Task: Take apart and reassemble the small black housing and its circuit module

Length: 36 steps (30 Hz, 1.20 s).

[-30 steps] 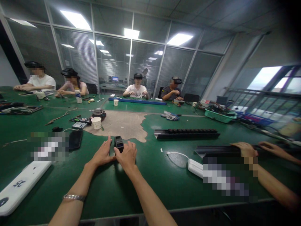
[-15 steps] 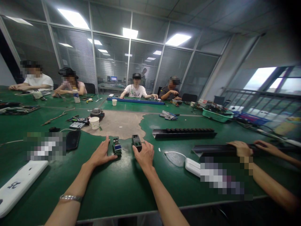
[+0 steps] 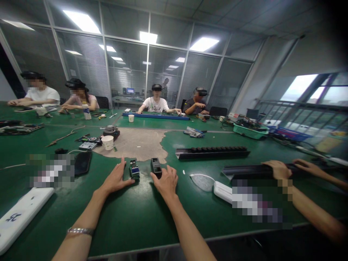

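White elongated case (image 3: 27, 217), lower L of frame, has handwritten digits (image 3: 13, 218) in dark ink, look like "25", turned at an angle; bottle (image 3: 87, 112) upper L has blue lettering on its label, too small to read; print on the white T-shirt (image 3: 155, 105) top ctr ditto. L hand (image 3: 116, 177), just L of ctr, is spread wide, palm side low, thumb pointing R at the base of a small circuit-board module (image 3: 134, 169) w/ a blue part; can't tell if thumb touches. Silver bracelet (image 3: 81, 231) on that wrist. R hand (image 3: 166, 181), ctr, has a black plastic housing (image 3: 156, 165) btwn thumb & fingers, apart from the module and to its R; can't tell if it rests on the bench. Green bench (image 3: 136, 224) w/ shiny top, ragged beige patch (image 3: 138, 141) mid-frame; paper cup (image 3: 107, 143) at patch's L side, black phone (image 3: 82, 162) below L. Black channel (image 3: 212, 153) w/ row of blocks R of ctr; co-worker's hand (image 3: 280, 169) on a 2nd channel (image 3: 241, 172), far R. Bg: four people seated opposite, glass partition (image 3: 130, 65), window (image 3: 299, 87) upper R.
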Available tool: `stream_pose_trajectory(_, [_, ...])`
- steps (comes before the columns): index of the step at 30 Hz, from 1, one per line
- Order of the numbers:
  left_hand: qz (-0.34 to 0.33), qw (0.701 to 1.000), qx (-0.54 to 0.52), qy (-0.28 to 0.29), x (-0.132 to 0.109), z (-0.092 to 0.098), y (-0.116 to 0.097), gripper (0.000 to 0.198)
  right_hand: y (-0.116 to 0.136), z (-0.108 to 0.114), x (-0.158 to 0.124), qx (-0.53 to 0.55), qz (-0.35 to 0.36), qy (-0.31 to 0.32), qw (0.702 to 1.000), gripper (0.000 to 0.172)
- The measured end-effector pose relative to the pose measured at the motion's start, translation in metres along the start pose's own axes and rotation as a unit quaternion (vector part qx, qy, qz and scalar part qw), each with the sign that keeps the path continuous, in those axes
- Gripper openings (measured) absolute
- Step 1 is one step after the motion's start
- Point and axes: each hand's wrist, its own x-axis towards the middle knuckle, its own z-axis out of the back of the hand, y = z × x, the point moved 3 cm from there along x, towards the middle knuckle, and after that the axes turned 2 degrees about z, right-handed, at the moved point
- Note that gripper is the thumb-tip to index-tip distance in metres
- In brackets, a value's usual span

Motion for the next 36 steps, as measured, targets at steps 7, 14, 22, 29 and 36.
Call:
stream_pose_trajectory(7, [0.003, 1.000, -0.001, 0.003, -0.001, 0.001, -0.002, 0.128, 0.002, 0.002, 0.000, 0.003, 0.000, 0.000, 1.000, 0.049])
stream_pose_trajectory(14, [-0.001, 1.000, -0.005, 0.005, 0.000, -0.001, 0.001, 0.131, 0.029, 0.018, 0.008, 0.102, 0.018, -0.032, 0.994, 0.040])
stream_pose_trajectory(22, [-0.002, 1.000, -0.006, -0.009, 0.000, -0.002, 0.004, 0.129, 0.081, 0.013, 0.004, 0.137, 0.051, -0.009, 0.989, 0.043])
stream_pose_trajectory(29, [-0.006, 1.000, -0.027, -0.014, 0.000, -0.003, 0.003, 0.133, 0.104, 0.011, 0.005, 0.094, 0.051, 0.015, 0.994, 0.047])
stream_pose_trajectory(36, [-0.019, 0.999, -0.032, -0.008, -0.001, -0.004, 0.004, 0.134, 0.114, 0.007, 0.002, 0.040, 0.059, 0.062, 0.996, 0.050])
